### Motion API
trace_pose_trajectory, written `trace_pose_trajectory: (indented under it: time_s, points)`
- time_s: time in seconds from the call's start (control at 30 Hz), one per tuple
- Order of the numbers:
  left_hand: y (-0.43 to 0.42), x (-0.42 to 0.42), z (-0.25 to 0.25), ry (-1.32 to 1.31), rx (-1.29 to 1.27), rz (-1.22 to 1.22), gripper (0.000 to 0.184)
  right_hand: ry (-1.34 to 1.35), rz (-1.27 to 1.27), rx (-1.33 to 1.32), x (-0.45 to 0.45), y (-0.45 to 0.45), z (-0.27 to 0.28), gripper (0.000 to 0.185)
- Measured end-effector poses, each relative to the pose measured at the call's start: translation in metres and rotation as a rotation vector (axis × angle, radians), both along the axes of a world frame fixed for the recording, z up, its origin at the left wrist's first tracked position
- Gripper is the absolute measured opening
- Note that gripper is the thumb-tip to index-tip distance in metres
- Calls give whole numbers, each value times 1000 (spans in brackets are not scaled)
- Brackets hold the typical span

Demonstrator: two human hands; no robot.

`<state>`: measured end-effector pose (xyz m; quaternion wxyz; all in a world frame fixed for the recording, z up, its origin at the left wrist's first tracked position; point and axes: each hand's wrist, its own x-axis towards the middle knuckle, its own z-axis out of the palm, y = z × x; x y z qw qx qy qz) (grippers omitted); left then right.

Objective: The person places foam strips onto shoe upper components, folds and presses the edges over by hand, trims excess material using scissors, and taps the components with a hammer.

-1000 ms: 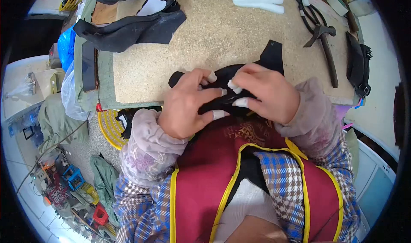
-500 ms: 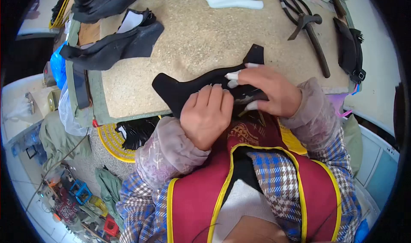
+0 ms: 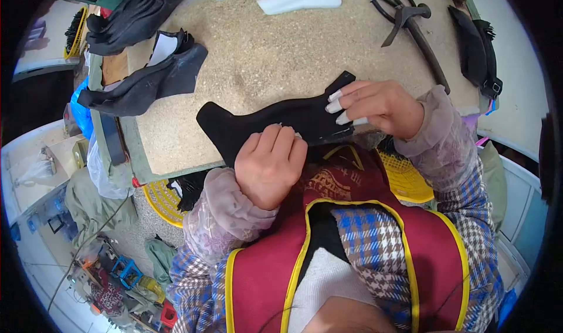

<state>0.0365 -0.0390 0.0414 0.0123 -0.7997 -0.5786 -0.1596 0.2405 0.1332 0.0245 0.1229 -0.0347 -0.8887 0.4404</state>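
Black wing-ended fabric piece [image 3: 293, 111]: left hand [image 3: 268, 167] curled over near edge, right hand [image 3: 384, 107] touching one end — pinch undeterminable on either; advisable to keep material flat, unstretched.

Gold print [image 3: 332, 184] on the red apron [image 3: 258, 277]; too small and blurred to read

Curved black piece [image 3: 293, 115], mostly flat
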Motion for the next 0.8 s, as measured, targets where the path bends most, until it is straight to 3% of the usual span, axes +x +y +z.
trace_pose_trajectory:
  time_s: [0.37, 0.53, 0.8]
  points:
    - [2, 4, 6, -108, -102, 44, 21, -227, -350, -181, -10, -18, 14, 21]
    - [11, 19, 2, -304, -36, 111, 22, -162, -320, -123, -8, -19, 9, 21]
    - [9, 16, 6, -293, -150, 51, 29, -43, -207, -136, -2, -17, 3, 19]
